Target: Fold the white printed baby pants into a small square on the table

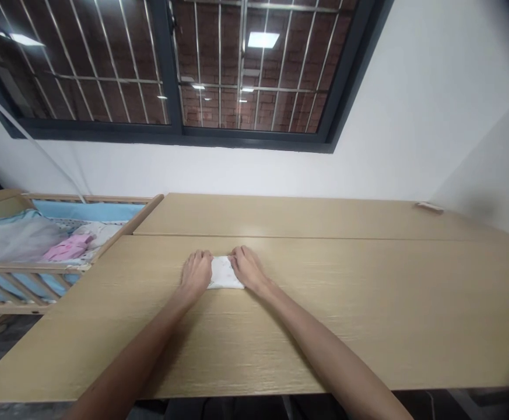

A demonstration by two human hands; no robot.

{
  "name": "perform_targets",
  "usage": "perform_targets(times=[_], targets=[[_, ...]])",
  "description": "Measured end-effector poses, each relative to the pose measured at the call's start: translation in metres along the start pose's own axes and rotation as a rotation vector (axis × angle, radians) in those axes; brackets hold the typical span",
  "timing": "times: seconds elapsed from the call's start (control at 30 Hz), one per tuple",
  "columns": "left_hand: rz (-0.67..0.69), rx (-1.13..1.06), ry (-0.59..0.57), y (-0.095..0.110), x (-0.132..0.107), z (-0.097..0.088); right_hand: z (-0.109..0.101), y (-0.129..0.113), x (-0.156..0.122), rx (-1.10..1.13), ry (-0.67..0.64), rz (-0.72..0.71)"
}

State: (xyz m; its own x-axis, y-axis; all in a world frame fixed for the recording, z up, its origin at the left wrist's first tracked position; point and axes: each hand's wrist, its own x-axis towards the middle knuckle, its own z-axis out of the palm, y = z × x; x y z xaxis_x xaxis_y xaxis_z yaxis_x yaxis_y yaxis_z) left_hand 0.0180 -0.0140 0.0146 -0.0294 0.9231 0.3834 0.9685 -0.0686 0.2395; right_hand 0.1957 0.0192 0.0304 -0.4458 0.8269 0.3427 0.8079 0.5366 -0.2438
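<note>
A small white folded cloth with a faint print lies flat on the wooden table, left of its middle. My left hand is closed at the cloth's left edge, its fingers curled down. At the opposite edge, my right hand is closed in the same way, with the fingertips at the far corner. Both hands cover the sides of the cloth, so the fingertips under them are partly hidden. The cloth's middle and near edge show between the hands.
A wooden crib with blue lining stands left of the table, with a pink cloth and pale bedding inside. Behind the table are a white wall and a barred window. A small flat object lies at the far right.
</note>
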Motion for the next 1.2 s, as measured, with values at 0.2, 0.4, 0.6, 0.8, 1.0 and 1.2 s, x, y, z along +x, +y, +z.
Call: perform_targets(times=[0.2,0.4,0.6,0.8,1.0,1.2], targets=[[0.141,-0.171,0.117,0.013,-0.018,0.008,0.0,-0.02,-0.018,-0.018,0.073,-0.193],[0.27,-0.273,-0.097,0.026,-0.038,0.022,0.019,-0.022,-0.03,-0.019,-0.164,-0.323],[0.25,-0.187,-0.128,0.013,-0.035,0.021,0.018,-0.025,-0.028,-0.015,-0.168,-0.264],[0.223,-0.12,-0.132,-0.002,-0.035,0.025,0.014,-0.019,-0.03,0.017,-0.178,-0.169],[0.142,-0.1,-0.125,-0.014,-0.031,0.028,0.002,0.002,-0.031,0.119,-0.262,-0.032],[0.094,-0.104,-0.151,-0.026,-0.028,0.031,-0.001,0.006,-0.031,0.197,-0.314,0.037]])
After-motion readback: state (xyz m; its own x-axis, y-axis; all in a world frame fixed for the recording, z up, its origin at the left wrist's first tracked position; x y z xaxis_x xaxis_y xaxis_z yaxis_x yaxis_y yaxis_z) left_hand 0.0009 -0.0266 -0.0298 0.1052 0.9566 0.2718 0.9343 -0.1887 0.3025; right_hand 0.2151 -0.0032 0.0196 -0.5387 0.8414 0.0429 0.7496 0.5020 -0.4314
